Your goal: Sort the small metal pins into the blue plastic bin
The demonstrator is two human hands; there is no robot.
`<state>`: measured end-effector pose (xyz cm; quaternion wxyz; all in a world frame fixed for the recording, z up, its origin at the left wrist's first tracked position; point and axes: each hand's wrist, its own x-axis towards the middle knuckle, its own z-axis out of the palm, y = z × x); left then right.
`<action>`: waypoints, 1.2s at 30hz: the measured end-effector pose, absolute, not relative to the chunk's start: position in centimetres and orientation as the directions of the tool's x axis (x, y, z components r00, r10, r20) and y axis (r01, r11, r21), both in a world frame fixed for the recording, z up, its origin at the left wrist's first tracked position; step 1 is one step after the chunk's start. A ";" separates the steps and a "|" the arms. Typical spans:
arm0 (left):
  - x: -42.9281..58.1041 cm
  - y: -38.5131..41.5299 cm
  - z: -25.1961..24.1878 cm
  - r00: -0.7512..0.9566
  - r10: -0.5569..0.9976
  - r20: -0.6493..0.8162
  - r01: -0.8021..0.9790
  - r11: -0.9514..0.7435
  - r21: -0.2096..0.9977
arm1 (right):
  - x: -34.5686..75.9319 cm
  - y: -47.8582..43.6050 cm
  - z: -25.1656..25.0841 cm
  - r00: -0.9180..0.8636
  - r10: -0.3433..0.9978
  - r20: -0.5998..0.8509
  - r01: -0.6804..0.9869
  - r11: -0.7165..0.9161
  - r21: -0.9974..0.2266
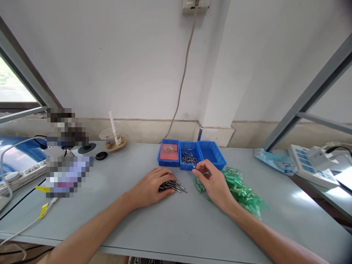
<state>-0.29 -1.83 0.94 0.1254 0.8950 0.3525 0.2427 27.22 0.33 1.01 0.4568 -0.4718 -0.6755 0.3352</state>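
My left hand (pixel 154 187) rests on the table, fingers cupped around a loose pile of thin metal pins (pixel 176 186) that stick out to the right. Between the thumb and fingertips of my right hand (pixel 213 182) is a small metal pin (pixel 194 166), just in front of the bins. More metal pins lie in the middle blue bin (pixel 198 149). Crumpled green plastic bags (pixel 242 190) with small pieces inside lie beneath and to the right of my right hand.
A left blue bin (pixel 168 163) holds a red piece (pixel 168 151); a right blue bin (pixel 211 152) adjoins the middle one. Farther left are a clear cup (pixel 110 135), a black disc (pixel 101 156) and cables. A blue packet (pixel 277 162) and a power strip (pixel 313 165) lie right.
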 end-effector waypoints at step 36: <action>-0.2 -1.6 0.6 0.596 0.720 0.355 0.608 -0.694 0.387 | 26.6 -1.1 0.5 -0.590 0.755 0.286 0.558 0.638 -0.531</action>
